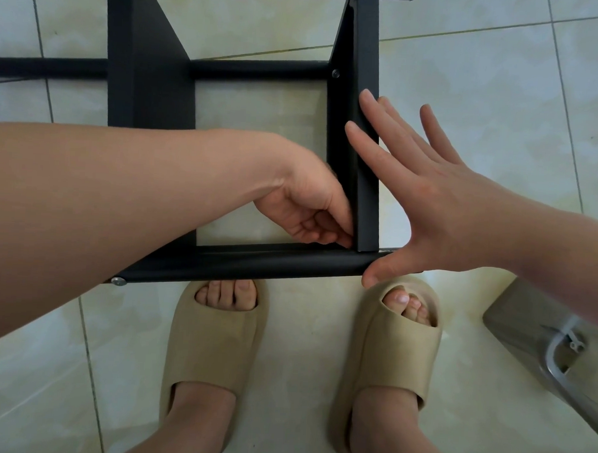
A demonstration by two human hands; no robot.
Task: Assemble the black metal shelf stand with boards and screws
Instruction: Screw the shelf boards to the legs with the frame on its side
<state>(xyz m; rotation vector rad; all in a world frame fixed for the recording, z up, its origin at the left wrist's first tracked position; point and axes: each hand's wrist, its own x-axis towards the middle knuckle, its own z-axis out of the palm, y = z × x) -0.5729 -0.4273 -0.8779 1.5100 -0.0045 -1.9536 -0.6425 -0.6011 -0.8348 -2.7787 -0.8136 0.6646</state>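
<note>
Screw: a silver screw head (118, 281) sits at the left end of the front bar (255, 262), well left of both hands' fingers.
Shelf stand: the black shelf stand (153, 83) rests on the tiled floor (485, 80); its near right corner lies between the two hands.
Left hand: the left hand (308, 206) reaches inside the frame; its fingers (328, 227) are curled and grip the inner edge of the upright post (366, 181), just above the front bar.
Right hand: the right hand (429, 197) lies flat on the post's outer side, fingers (370, 140) straight and spread, thumb touching the right end of the front bar.
Below the fingers: two beige slippers (213, 342) stand near the front bar.
Far right: a grey object (526, 325) lies well apart from the right fingers.
</note>
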